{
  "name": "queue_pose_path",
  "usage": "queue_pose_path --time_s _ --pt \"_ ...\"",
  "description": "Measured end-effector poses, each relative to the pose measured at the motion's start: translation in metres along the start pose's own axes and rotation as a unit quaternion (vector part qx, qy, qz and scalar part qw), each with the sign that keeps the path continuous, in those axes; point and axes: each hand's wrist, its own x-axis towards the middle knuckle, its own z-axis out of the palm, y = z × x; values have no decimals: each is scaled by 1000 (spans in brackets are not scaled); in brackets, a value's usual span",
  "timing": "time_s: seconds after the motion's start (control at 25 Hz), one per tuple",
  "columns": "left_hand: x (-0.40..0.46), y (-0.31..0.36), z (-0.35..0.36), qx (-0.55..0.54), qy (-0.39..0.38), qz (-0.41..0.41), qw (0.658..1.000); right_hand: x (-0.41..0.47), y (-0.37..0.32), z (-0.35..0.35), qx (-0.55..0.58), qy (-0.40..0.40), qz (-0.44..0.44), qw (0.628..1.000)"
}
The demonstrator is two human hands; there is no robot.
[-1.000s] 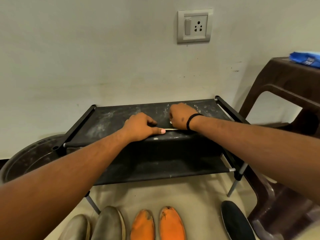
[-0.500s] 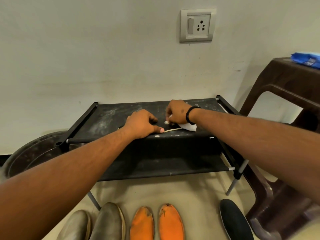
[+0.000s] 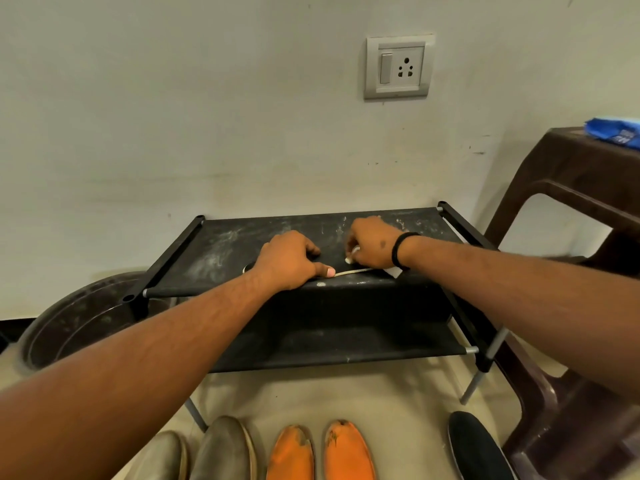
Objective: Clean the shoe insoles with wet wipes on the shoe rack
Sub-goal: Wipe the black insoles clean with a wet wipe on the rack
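Pale wall (image 3: 173, 116) stands behind the black shoe rack (image 3: 242, 244), and your two arms reach out over its dusty top shelf. On the front part of that shelf lies the insole (image 3: 351, 271). You see only its thin pale edge, so it looks like a line. Its long way runs left to right, between your two hands.

Your left hand (image 3: 287, 261) rests on the left end of the insole. Its fingers are curled down and the thumb points right, pressing along the edge to hold it flat.

Your right hand (image 3: 372, 244) is at the right end, knuckles up, wrist bent down. Its fingers are bunched around a white wet wipe (image 3: 353, 254); a corner of the wipe sticks out under the wrist.

Both hands touch the insole, but the right one does the rubbing. I think the next rub should go along the long way, toward your left thumb, and the left hand should press firmly so the insole does not slide off the front.

Shoes (image 3: 291, 452) wait on the floor below.
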Motion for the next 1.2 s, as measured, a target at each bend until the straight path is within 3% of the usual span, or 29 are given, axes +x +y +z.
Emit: queue_pose_path --time_s 0.08,0.16,0.24,0.32,0.4,0.48,0.64,0.8,0.96,1.12,1.2 --pt "0 1 1 0 2 6 1000 -3 5 -7 -2 -4 15 1000" --pt "0 3 1 2 5 8 1000 -3 13 -10 -78 40 67 994" --pt "1 2 1 4 4 5 1000 -4 3 -5 -60 22 29 998" --pt "1 0 1 4 6 3 1000 -6 -7 -2 28 -24 -26 999" --pt "1 0 2 0 6 3 1000 -5 -1 -7 40 -15 7 999" --pt "1 1 2 3 6 2 1000 -4 4 -7 -31 27 56 998" --pt "0 -1 2 -5 5 3 1000 -10 -12 -3 59 -38 -32 997" --pt "0 1 2 -5 10 0 1000 -10 -1 -10 -83 18 50 995" --pt "-1 1 2 -6 10 -3 1000 -16 -20 -5 33 -46 -42 998" --pt "-1 2 2 -9 11 -5 1000 -14 -4 -10 -91 14 33 995" --pt "-2 0 2 -11 13 -6 1000 -18 -10 -5 -60 -12 -9 998"
